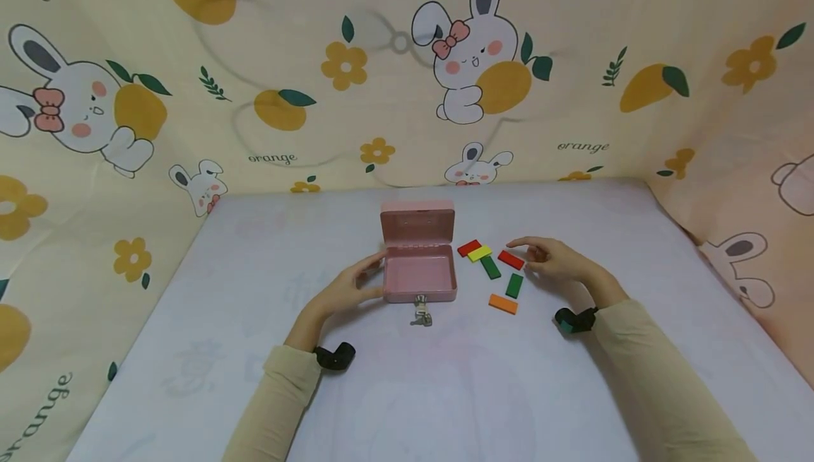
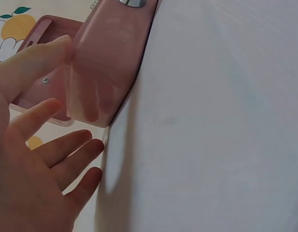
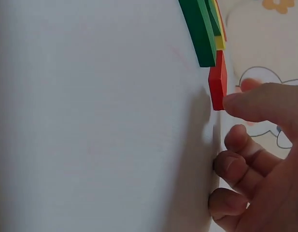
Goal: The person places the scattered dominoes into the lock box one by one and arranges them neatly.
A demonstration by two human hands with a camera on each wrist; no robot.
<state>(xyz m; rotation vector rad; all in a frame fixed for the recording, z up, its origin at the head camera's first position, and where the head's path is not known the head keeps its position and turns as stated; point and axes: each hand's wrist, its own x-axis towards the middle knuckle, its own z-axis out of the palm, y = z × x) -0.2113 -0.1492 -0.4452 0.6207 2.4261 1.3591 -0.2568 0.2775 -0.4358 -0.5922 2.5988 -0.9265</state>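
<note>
A pink metal cash box stands with its lid raised. My left hand rests at its left side. In the left wrist view, the thumb of that hand touches the box wall, while the other fingers are loosely spread. My right hand is beside a red block lying on the table. In the right wrist view, the thumb of this hand is at the near end of the red block. Its index finger reaches behind the block, and the remaining fingers are loosely bent.
Between box and right hand lie another red block, a yellow block, two green blocks, one green block nearer the hand, and an orange block. Keys hang at the box's front latch. A patterned cloth backs the white table.
</note>
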